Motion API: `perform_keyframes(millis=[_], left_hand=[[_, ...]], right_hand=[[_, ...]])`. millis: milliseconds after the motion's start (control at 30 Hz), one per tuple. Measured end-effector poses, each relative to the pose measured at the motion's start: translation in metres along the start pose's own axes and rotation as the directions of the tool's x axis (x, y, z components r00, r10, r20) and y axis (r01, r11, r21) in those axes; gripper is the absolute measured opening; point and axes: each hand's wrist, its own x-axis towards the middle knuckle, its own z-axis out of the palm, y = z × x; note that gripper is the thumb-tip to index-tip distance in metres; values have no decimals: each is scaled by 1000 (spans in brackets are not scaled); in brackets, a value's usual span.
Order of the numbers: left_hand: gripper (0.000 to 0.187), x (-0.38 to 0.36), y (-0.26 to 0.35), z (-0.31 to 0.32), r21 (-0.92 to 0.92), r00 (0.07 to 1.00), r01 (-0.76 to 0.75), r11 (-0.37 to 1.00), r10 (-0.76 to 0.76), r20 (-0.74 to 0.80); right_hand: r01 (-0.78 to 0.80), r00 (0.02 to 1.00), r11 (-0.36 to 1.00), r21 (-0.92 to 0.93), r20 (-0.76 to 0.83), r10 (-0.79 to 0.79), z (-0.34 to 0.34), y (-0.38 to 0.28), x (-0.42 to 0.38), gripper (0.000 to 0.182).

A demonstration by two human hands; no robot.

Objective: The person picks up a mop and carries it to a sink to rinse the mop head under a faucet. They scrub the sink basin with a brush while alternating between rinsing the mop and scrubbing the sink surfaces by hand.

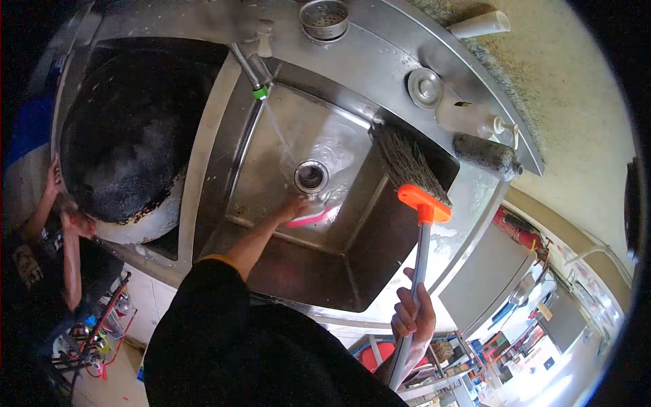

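My right hand (412, 311) is closed around the grey handle of a broom (419, 234). The broom has an orange head, and its dark, wet-looking bristles reach over the far right corner of the sink (380, 271). Inside the sink, my left hand (296, 209) is closed on a pink-and-white scrub brush (308, 220), partly covered by the fingers and blurred. The round drain (311, 177) lies just beyond that hand. Water runs from a faucet (260, 89) with a green tip onto the sink floor.
At left, another person's hands (76, 224) touch a large blackened pot (129, 142) in a second basin. Along the back ledge are a perforated steel cup (324, 20), a small metal lid (425, 88), a pump bottle (468, 117) and a dark bottle (487, 156).
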Motion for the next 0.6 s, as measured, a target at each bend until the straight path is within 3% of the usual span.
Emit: perform_keyframes(millis=[100, 200, 267, 333, 367, 400, 500, 600], left_hand=[[37, -39, -12, -14, 196, 981, 167, 966, -182, 61], [35, 1, 75, -100, -42, 913, 394, 918, -397, -98], [31, 33, 75, -129, -5, 914, 320, 948, -309, -264], [30, 63, 62, -142, 199, 816, 374, 906, -220, -535], [30, 81, 45, -147, 210, 801, 329, 921, -154, -579], [30, 100, 30, -150, 222, 780, 282, 933, -88, -619], [29, 151, 34, -147, 39, 735, 253, 967, -166, -657], [27, 188, 20, -104, 122, 805, 90, 988, 0, -593]], right_hand=[[22, 999, 997, -70, 32, -20, 9, -1, 3, 38], [35, 998, 987, -159, 59, -25, 19, -3, 9, 37], [20, 999, 974, -224, 47, -10, 29, -2, 12, 37], [8, 999, 959, -284, 47, 5, 34, -1, 13, 38], [2, 999, 955, -298, 46, 12, 36, 1, 13, 39], [-3, 999, 950, -312, 42, 17, 37, 2, 13, 39], [1, 1000, 959, -282, 23, 6, 37, 5, 11, 39], [17, 999, 969, -245, -22, -23, 33, 3, 12, 39]])
